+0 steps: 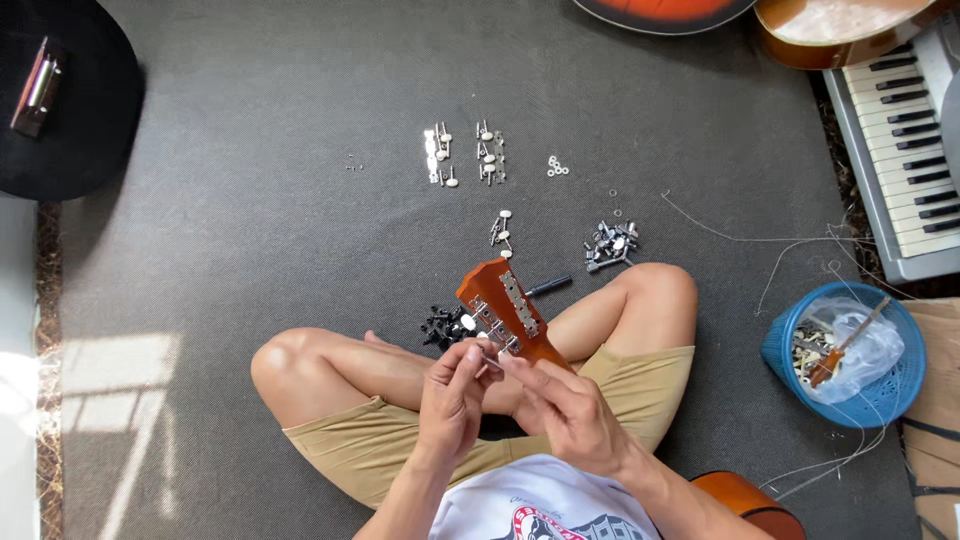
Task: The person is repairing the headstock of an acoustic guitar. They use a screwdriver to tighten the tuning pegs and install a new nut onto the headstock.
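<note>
Guitar headstock propped over crossed legs, centre frame, tuner plate up. Left hand pinching a small metal part against headstock's lower edge; right hand cupping neck beneath. Screwdriver at 1 o'clock, loose tuners at 12 on mat. Likely slip: tiny part dropping between legs, lost among black pegs.

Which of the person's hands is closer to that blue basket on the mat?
The right hand. It sits below the guitar headstock, on the side toward the blue basket, though well apart from it. The left hand is on the headstock's far side, farther away.
</note>
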